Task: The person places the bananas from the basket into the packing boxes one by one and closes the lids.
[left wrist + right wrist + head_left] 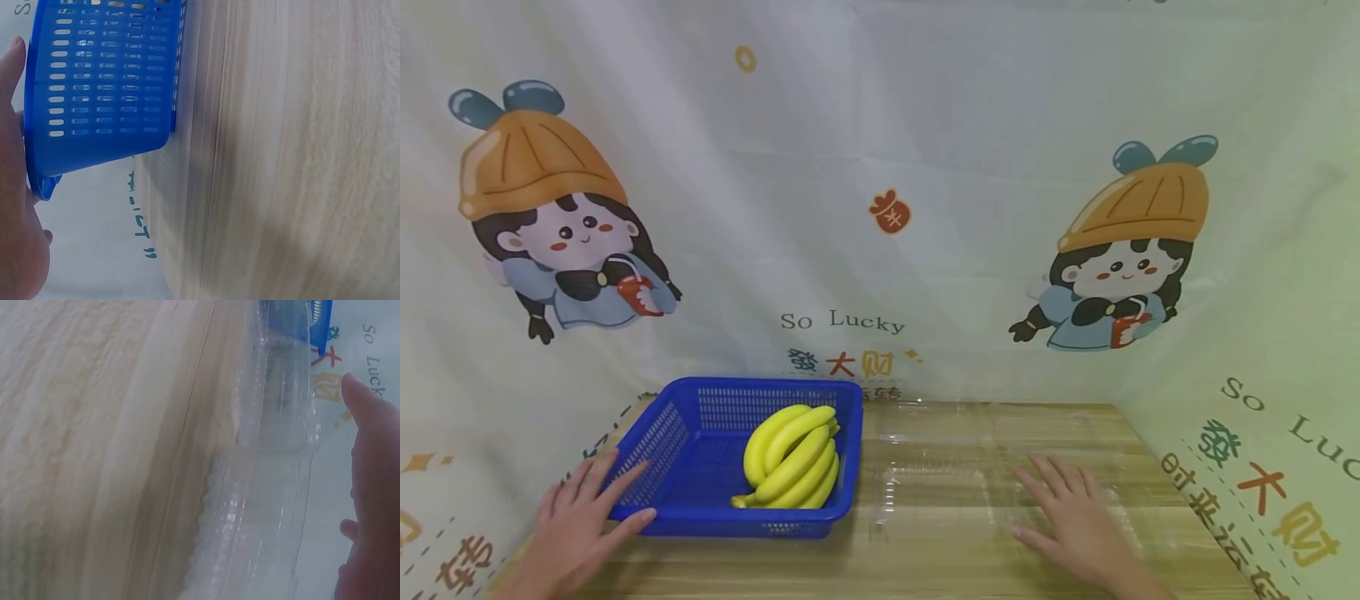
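A blue plastic basket [793, 523] with slotted walls stands on the left of the table, and a bunch of yellow bananas [793, 467] lies in its right half. My left hand [580, 517] is spread at the basket's left front corner; in the left wrist view its fingers lie along the rim [39, 144]. To the right of the basket is a clear plastic clamshell box [936, 500], lying opened out on the table. My right hand [1071, 517], fingers spread, is over the right part of the box and holds nothing.
The wooden table [970, 575] shows pale plank grain. Behind it and along both sides hangs a white printed cloth [970, 250] with cartoon figures and lettering, meeting the table's back edge.
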`<move>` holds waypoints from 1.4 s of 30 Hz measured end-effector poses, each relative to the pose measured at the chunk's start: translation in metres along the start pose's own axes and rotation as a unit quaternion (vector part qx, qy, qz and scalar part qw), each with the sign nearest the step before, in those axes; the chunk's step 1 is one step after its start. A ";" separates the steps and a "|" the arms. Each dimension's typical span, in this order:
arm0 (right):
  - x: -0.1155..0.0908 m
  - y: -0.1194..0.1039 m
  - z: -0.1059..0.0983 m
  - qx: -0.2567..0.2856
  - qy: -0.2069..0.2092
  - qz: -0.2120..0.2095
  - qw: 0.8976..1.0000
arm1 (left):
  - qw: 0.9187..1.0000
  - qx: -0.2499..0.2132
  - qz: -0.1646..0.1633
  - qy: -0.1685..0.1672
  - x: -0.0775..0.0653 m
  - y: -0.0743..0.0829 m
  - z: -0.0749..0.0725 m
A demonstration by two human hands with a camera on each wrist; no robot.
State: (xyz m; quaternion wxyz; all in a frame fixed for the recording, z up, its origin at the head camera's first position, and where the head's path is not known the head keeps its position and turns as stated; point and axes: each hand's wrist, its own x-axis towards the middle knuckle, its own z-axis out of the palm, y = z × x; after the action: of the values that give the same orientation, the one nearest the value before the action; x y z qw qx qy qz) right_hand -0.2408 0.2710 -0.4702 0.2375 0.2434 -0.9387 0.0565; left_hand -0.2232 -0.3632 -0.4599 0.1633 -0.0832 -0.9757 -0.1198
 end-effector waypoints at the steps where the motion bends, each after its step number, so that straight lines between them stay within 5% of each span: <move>1: 0.002 -0.002 0.000 0.004 -0.001 -0.003 1.000 | 1.000 -0.001 -0.002 0.001 0.000 -0.001 0.000; 9: 0.018 -0.013 0.003 0.028 0.026 -0.059 0.998 | 0.999 -0.014 -0.031 0.011 -0.002 -0.004 0.000; 15: 0.034 -0.019 0.003 0.061 0.035 -0.110 0.991 | 0.996 -0.063 -0.042 0.056 -0.003 -0.001 0.008; 23: 0.051 -0.035 0.004 0.081 0.027 -0.109 0.990 | 0.978 -0.154 -0.063 0.126 0.000 0.000 0.016; 31: 0.069 -0.049 0.005 0.116 0.003 -0.095 0.989 | 0.962 -0.202 -0.129 0.127 -0.001 0.004 0.019; 36: 0.076 -0.055 0.005 0.120 0.002 -0.095 0.988 | 0.942 -0.263 -0.170 0.121 0.000 0.007 0.018; 42: 0.081 -0.063 0.007 0.126 -0.011 -0.088 0.988 | 0.896 -0.360 -0.235 0.110 -0.003 0.011 0.019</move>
State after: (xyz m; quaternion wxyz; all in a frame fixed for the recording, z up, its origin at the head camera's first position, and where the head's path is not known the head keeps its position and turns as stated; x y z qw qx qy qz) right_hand -0.2752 0.1793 -0.4386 0.1989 0.3537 -0.9015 0.1507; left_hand -0.2237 -0.3481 -0.4764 0.1954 0.1095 -0.8329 -0.5060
